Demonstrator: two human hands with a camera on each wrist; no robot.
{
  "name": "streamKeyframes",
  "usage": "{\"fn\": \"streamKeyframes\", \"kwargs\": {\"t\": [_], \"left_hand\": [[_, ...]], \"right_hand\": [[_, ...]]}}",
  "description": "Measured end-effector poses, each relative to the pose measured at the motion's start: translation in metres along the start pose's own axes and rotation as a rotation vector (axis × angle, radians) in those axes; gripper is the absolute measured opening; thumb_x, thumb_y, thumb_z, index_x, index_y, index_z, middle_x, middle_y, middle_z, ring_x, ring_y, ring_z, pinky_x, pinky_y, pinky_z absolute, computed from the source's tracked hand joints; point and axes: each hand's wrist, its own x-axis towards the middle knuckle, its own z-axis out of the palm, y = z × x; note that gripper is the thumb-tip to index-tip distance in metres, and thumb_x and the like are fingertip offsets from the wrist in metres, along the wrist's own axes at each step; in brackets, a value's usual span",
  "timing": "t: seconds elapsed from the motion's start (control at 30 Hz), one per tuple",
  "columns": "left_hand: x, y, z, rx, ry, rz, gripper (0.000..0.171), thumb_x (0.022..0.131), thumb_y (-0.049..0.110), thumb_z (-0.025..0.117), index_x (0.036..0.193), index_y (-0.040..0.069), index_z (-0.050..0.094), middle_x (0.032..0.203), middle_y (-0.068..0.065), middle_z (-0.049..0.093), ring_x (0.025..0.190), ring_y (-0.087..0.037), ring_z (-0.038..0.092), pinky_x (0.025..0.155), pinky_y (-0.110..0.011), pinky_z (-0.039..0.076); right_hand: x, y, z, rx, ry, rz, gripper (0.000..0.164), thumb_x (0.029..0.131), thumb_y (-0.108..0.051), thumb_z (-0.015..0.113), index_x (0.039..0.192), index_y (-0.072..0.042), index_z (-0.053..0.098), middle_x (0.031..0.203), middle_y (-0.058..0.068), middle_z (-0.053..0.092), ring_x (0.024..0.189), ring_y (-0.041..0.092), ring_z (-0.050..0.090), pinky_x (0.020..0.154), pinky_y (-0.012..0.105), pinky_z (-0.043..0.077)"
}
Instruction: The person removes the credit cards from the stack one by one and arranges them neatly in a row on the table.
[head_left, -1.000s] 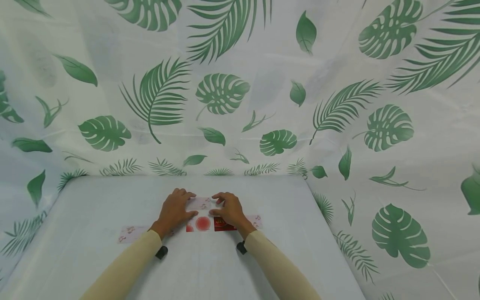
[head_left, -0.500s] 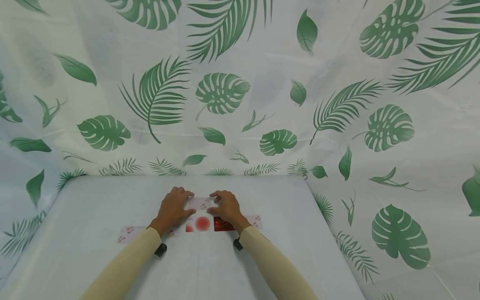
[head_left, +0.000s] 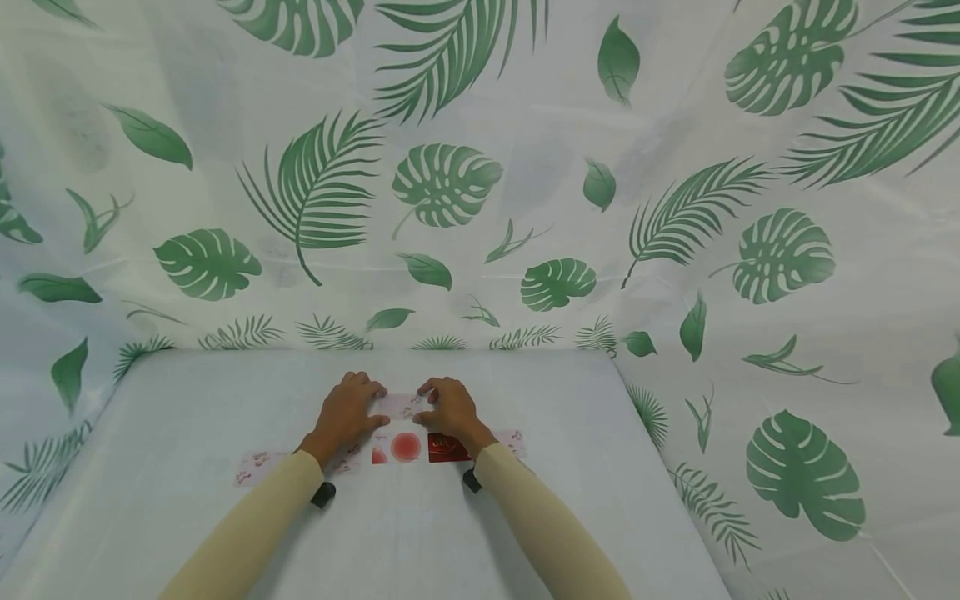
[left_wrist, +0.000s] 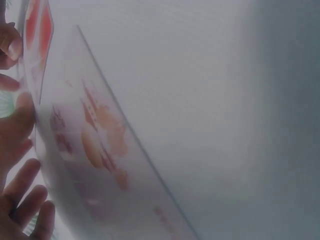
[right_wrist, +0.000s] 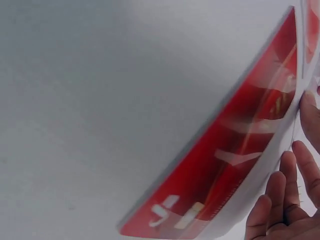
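In the head view, a pale card with pink floral print (head_left: 399,406) lies on the white table between the two hands. My left hand (head_left: 347,417) holds its left end, thumb and forefinger at the corners. My right hand (head_left: 452,414) holds the right end the same way. Just below sits a white card with a red disc (head_left: 406,447). A red card with gold lettering (head_left: 446,447) lies partly under the right wrist and shows large in the right wrist view (right_wrist: 225,150). Another floral card (left_wrist: 100,135) fills the middle of the left wrist view.
To the left lies a pale floral card (head_left: 258,468), partly behind the left sleeve. Another pale floral card (head_left: 514,442) shows right of the red card. The white table (head_left: 187,392) meets a leaf-printed curtain (head_left: 480,200) at its back and right edges.
My right hand has shifted slightly left and away from me, closing in on the right end of the pale card. My left hand has moved slightly up and left. The cards on the table look unmoved.
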Motion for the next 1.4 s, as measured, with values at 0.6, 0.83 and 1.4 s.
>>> {"fn": "streamKeyframes", "kwargs": {"t": [0.6,0.83,1.4], "left_hand": [[0.0070,-0.0008,0.0058,-0.037,-0.075,-0.058,0.045,0.084,0.028,0.092,0.120,0.011,0.071,0.113,-0.011,0.063,0.110,-0.031,0.052,0.099,-0.049,0.052],[0.0067,-0.0007,0.0042,-0.053,-0.055,-0.055,0.047,0.083,0.027,0.093,0.119,0.012,0.067,0.109,-0.009,0.061,0.108,-0.030,0.052,0.094,-0.049,0.052],[0.0026,-0.0003,0.0043,-0.052,-0.059,-0.066,0.051,0.085,0.031,0.091,0.125,0.009,0.071,0.114,-0.010,0.062,0.112,-0.031,0.053,0.101,-0.050,0.052]], "right_hand": [[0.0000,-0.0070,-0.0028,0.013,-0.051,0.034,0.045,0.083,-0.022,0.093,0.120,-0.015,0.070,0.102,0.000,0.065,0.091,0.015,0.058,0.090,0.034,0.053],[-0.0019,-0.0069,-0.0033,0.018,-0.034,-0.010,0.048,0.081,-0.020,0.094,0.119,-0.013,0.066,0.102,0.002,0.065,0.089,0.014,0.058,0.088,0.033,0.052],[-0.0062,-0.0030,0.0032,0.067,-0.012,-0.024,0.055,0.080,-0.024,0.095,0.128,-0.021,0.068,0.103,-0.004,0.068,0.098,0.014,0.057,0.095,0.037,0.051]]}}
